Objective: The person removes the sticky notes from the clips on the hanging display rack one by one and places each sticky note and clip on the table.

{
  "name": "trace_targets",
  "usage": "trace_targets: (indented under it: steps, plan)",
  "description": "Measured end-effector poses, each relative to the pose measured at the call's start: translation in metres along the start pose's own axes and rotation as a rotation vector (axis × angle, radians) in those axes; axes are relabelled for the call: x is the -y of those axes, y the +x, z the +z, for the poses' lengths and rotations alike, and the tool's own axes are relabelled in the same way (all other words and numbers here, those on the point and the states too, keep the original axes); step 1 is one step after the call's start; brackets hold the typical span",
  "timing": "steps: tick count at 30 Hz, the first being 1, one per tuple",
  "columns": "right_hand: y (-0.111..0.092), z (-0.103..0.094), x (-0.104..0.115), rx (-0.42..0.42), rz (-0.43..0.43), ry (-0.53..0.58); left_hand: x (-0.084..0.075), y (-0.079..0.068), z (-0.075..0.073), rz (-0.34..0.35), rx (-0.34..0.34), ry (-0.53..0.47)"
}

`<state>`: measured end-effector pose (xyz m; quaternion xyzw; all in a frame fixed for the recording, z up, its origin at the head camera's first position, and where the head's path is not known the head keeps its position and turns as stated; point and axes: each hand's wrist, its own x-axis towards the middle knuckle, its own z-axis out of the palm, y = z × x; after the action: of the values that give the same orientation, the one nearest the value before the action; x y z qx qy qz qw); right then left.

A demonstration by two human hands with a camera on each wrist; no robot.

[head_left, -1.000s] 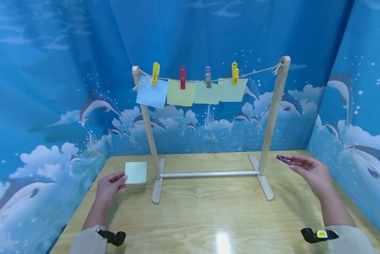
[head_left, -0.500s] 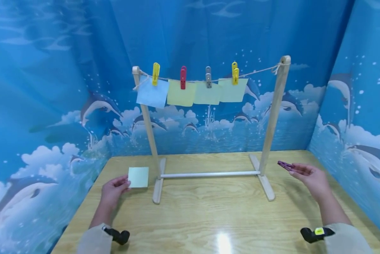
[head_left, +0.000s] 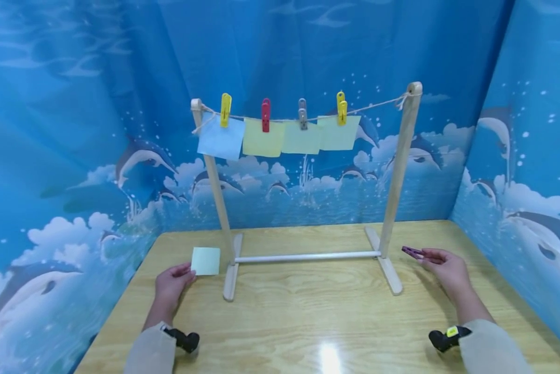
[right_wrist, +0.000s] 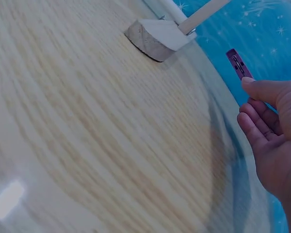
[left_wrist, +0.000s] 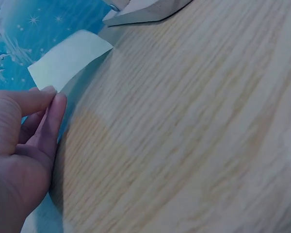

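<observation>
Left of the wooden stand, my left hand (head_left: 171, 285) pinches a pale green sticky note (head_left: 206, 261) by its edge; the left wrist view shows thumb and fingertips on one corner of the note (left_wrist: 70, 58). On the other side, my right hand (head_left: 448, 270) holds a purple clothespin (head_left: 412, 252) between thumb and fingers, its free end pointing left. In the right wrist view the clothespin (right_wrist: 237, 63) juts beyond the thumb. Along the string hang a blue note (head_left: 221, 137), a yellow note (head_left: 263, 139) and two pale green notes (head_left: 338, 135), each under a clothespin.
The wooden stand (head_left: 403, 161) has two posts, feet on the table (head_left: 308, 311) and a white crossbar (head_left: 308, 257) low down. A string (head_left: 378, 105) runs between the post tops. Blue dolphin-print curtains (head_left: 97, 78) close off the back and sides.
My left hand has moved right and slightly down with the note, nearer the stand's left foot. My right hand has lowered with the clothespin and shifted a little left.
</observation>
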<state>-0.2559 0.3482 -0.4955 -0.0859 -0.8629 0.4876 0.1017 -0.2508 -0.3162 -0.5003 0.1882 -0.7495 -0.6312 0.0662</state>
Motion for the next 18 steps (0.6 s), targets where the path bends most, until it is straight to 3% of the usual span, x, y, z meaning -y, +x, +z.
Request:
trace_targets:
  steps: [4, 12, 18]
  plan:
    - [0.003, 0.004, -0.007, 0.001, -0.011, -0.034, 0.001, 0.001, 0.001, 0.049, -0.031, 0.138]
    - [0.003, 0.008, -0.017, -0.023, -0.047, -0.089, 0.005, -0.003, 0.003, 0.065, -0.032, 0.198]
    - [0.001, 0.013, -0.016, -0.042, -0.048, -0.177, 0.008, -0.007, 0.007, 0.101, -0.079, 0.262]
